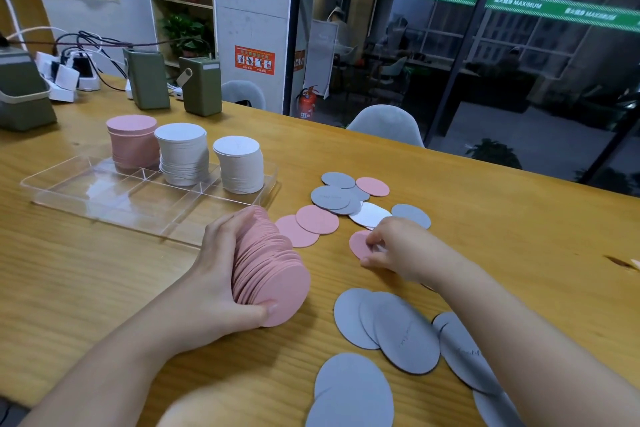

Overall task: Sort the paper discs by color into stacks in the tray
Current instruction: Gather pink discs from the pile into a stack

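My left hand (216, 274) grips a thick fanned stack of pink discs (273, 270) just in front of the clear tray (104, 204). My right hand (398, 246) pinches a single pink disc (358, 243) lying on the table. The tray's back row holds a pink stack (133, 142) and two white stacks (181, 152) (239, 163). Loose grey discs (330, 197), two pink discs (317, 218) and a white disc (369, 215) lie beyond my right hand. More grey discs (398, 329) are spread near the table's front edge.
Green box-shaped devices (201, 83), chargers and cables (72, 76) stand at the back left of the wooden table (86, 288). Grey chairs (388, 125) sit behind the far edge, with a glass wall beyond. The tray's front compartments hold nothing.
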`<state>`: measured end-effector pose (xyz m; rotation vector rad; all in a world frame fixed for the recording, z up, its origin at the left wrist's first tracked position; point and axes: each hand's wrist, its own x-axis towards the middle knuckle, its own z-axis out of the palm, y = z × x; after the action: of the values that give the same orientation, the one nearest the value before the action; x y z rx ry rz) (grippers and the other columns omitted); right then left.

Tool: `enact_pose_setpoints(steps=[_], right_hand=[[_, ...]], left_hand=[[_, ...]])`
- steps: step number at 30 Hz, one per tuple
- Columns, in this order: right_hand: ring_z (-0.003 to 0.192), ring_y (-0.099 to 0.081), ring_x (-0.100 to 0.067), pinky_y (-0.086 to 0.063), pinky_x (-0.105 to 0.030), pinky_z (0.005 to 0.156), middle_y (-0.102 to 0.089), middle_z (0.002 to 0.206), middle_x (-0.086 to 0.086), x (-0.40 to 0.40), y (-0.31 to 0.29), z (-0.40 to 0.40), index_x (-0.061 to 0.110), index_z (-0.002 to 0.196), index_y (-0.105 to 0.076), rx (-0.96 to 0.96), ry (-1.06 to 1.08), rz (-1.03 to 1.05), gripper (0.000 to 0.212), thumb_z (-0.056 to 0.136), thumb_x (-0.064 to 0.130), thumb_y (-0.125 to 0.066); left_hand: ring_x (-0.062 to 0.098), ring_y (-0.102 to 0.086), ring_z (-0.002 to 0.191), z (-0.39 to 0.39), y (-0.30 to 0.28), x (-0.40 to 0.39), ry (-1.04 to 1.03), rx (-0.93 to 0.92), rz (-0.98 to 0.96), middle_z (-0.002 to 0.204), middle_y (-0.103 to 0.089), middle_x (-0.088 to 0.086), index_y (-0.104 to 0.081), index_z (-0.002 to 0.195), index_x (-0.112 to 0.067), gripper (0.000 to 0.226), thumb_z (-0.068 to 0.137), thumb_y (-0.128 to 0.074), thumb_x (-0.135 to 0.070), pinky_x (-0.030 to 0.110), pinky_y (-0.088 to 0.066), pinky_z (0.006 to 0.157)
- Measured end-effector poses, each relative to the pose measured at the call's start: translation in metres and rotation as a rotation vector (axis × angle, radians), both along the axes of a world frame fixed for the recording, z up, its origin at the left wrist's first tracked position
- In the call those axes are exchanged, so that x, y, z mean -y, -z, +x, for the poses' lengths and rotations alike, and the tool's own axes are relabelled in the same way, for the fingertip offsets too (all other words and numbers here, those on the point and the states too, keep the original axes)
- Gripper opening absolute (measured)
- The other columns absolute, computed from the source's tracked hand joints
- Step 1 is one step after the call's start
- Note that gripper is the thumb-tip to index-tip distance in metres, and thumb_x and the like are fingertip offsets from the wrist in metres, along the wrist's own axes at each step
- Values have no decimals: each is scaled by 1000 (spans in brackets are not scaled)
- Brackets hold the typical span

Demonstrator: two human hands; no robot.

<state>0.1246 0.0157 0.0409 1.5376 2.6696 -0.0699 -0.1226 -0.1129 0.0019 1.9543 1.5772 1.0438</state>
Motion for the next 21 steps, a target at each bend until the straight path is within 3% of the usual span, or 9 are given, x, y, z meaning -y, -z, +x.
enact_pose_setpoints(steps=[3,5,7,9,10,13,16,19,21], right_hand=[[81,-59,-26,-45,-32,63,-64,85,-9,2,-2,-7,10,89,-67,59,-21,72,32,90,39,-54],[66,-49,-26,-30,-27,48,-47,64,-6,8,1,-14,13,70,-53,98,-37,183,30,94,29,-44],[66,-41,-25,-17,-27,45,-29,57,0,11,6,-18,17,66,-39,82,-36,304,32,97,26,-39],[57,-36,-24,-9,-27,43,-24,50,-1,14,11,-24,14,55,-35,12,-82,460,43,88,27,-59],[50,-31,-22,-7,-25,43,-21,45,0,14,14,-26,14,48,-31,-9,-90,529,51,75,25,-73],[41,-35,-18,-16,-22,40,-32,37,0,11,21,-36,18,39,-36,-95,-21,590,52,48,14,-86],[47,-49,-20,-29,-21,40,-50,45,0,5,26,-49,14,45,-51,-156,-80,619,36,47,6,-85],[76,-60,-29,-47,-33,57,-64,73,-11,-3,30,-60,3,69,-64,-294,-155,491,13,81,9,-65],[94,-56,-30,-46,-39,71,-63,96,-13,-6,30,-66,2,91,-62,-263,-176,339,26,95,21,-45]], left_hand=[[-30,-8,122,0,0,0,-2,5,2,131,-1,-44,-1,130,-60,108,46,-68,-58,-12,-12,87],[-30,-8,122,1,-1,0,-2,2,0,130,-1,-44,-1,129,-61,107,46,-68,-58,-12,-12,87],[-29,-8,122,1,-1,0,1,3,-1,129,-2,-45,-1,128,-62,106,46,-69,-58,-12,-12,88],[-30,-8,122,1,-1,0,3,4,0,128,-2,-47,-1,127,-62,106,46,-68,-57,-12,-12,87],[-31,-8,121,1,-1,0,4,3,0,128,-2,-47,-1,127,-62,105,46,-68,-57,-12,-11,87],[-31,-7,121,1,-2,0,2,-3,-4,128,-1,-47,0,127,-62,106,46,-68,-58,-12,-10,87],[-30,-6,122,0,-3,1,0,-1,-12,131,0,-44,0,128,-61,106,46,-68,-59,-12,-10,88],[-23,-13,125,2,-4,1,-17,0,-25,132,-8,-39,-1,130,-58,106,45,-65,-62,-11,-13,89],[-14,-16,125,3,-5,1,-37,-3,-24,126,-10,-38,-3,136,-50,111,42,-60,-65,-9,-17,88]])
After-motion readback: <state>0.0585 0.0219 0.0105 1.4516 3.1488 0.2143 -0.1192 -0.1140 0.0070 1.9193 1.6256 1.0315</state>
